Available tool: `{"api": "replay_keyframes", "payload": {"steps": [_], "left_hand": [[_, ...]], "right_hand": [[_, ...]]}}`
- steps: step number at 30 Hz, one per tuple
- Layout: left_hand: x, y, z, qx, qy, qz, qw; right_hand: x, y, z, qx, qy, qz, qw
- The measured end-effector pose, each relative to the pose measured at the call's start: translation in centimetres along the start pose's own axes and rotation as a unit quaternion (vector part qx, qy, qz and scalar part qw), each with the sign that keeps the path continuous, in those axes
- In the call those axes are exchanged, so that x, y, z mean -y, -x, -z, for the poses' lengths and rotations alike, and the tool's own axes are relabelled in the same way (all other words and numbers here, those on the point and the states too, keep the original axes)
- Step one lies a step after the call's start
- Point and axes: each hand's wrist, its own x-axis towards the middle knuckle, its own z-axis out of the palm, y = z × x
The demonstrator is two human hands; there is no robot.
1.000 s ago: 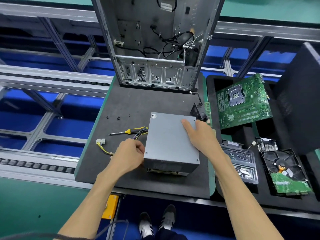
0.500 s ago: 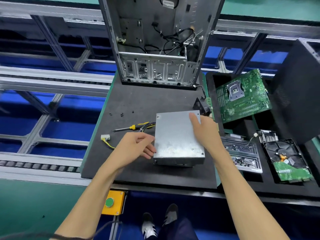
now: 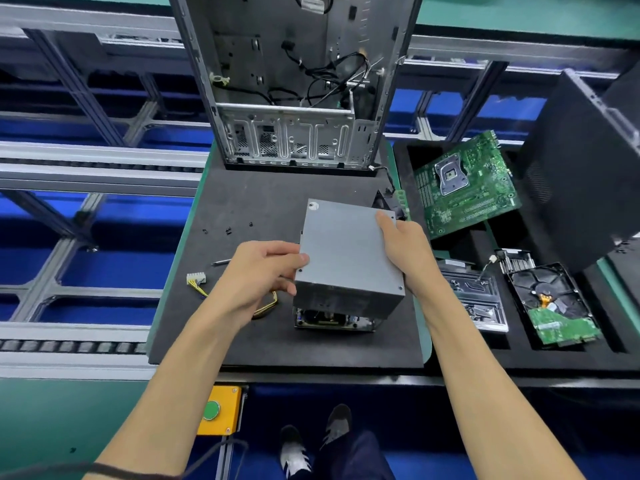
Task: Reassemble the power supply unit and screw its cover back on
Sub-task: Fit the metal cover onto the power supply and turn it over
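A grey metal power supply cover (image 3: 346,251) is tilted above the power supply base (image 3: 334,321), whose internals show under its near edge. My left hand (image 3: 263,275) grips the cover's left edge, thumb on top. My right hand (image 3: 403,247) holds the right edge, fingers curled over the far right corner. The unit's yellow and black cables (image 3: 266,306) trail left to a white connector (image 3: 196,278). A screwdriver tip (image 3: 221,261) pokes out behind my left hand. Several small black screws (image 3: 228,231) lie on the mat.
The work sits on a black foam mat (image 3: 242,209). An open computer case (image 3: 294,81) stands at the mat's far edge. To the right a black foam tray (image 3: 485,244) holds a green motherboard (image 3: 465,183), a hard drive (image 3: 550,303) and a metal bracket (image 3: 474,296).
The cover has been lifted and tilted up off the base. My left hand has moved from beside the unit to gripping the cover's left edge. The screwdriver handle is now hidden behind it.
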Motion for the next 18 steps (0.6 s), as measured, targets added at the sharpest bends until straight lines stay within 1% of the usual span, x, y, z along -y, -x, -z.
{"api": "replay_keyframes", "payload": {"steps": [2,7,11,15,18], "left_hand": [[0.0,-0.1,0.1,0.007,0.004,-0.001,1.0],[0.5,-0.2,0.4,0.005,0.004,0.016,1.0],[0.8,0.3,0.2,0.003,-0.024,0.023,0.999],[0.8,0.1,-0.3,0.0,-0.059,0.017,0.998],[0.8,0.0,-0.6,0.007,-0.051,0.013,0.999]], "right_hand": [[0.1,-0.1,0.0,0.002,-0.005,-0.008,1.0],[0.2,0.1,-0.4,0.005,0.022,0.017,1.0],[0.1,0.1,-1.0,-0.005,0.035,0.016,0.999],[-0.3,0.1,-0.9,0.004,0.035,0.0,0.999],[-0.4,0.3,-0.8,-0.002,0.053,0.009,0.999]]}}
